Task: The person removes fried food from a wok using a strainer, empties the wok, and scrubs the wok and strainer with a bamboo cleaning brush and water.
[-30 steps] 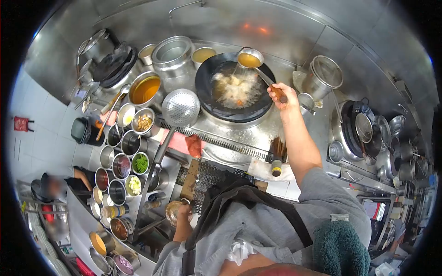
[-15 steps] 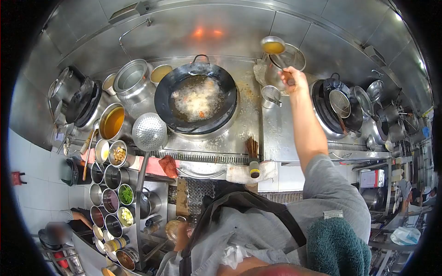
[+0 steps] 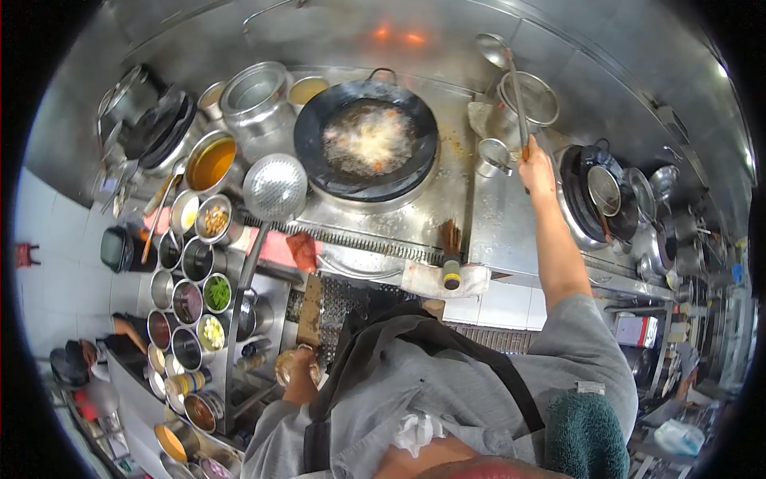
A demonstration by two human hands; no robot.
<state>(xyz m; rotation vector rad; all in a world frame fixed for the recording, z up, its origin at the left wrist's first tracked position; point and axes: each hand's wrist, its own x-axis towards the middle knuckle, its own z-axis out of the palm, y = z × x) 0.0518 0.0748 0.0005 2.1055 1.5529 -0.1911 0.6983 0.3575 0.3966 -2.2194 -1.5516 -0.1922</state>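
My right hand (image 3: pixel 536 169) is closed around the wooden handle of a ladle (image 3: pixel 519 100), reaching out over the steel counter. The ladle's bowl hangs above and left of a steel pot with a round strainer (image 3: pixel 530 99) on top. I see no liquid in the ladle. Low on the left, my left hand (image 3: pixel 300 374) grips a round, clear-looking bowl (image 3: pixel 284 366) with pale brown contents; its fingers are partly hidden. A black wok (image 3: pixel 315 142) sits on the stove, with pale food (image 3: pixel 371 140) bubbling in oil. Neither hand touches it.
A perforated skimmer (image 3: pixel 275 188) rests left of the wok. Beside it are a pot of orange-brown liquid (image 3: pixel 212 164) and several ingredient tins. A bamboo brush (image 3: pixel 451 251) lies on a cloth at the front edge. Another wok (image 3: pixel 574 195) stands right. A co-worker's arm (image 3: pixel 132 331) shows far left.
The ladle has swung more upright, and the amber liquid in its bowl no longer shows. My left hand and the bowl have come more fully into view. The whole view has shifted.
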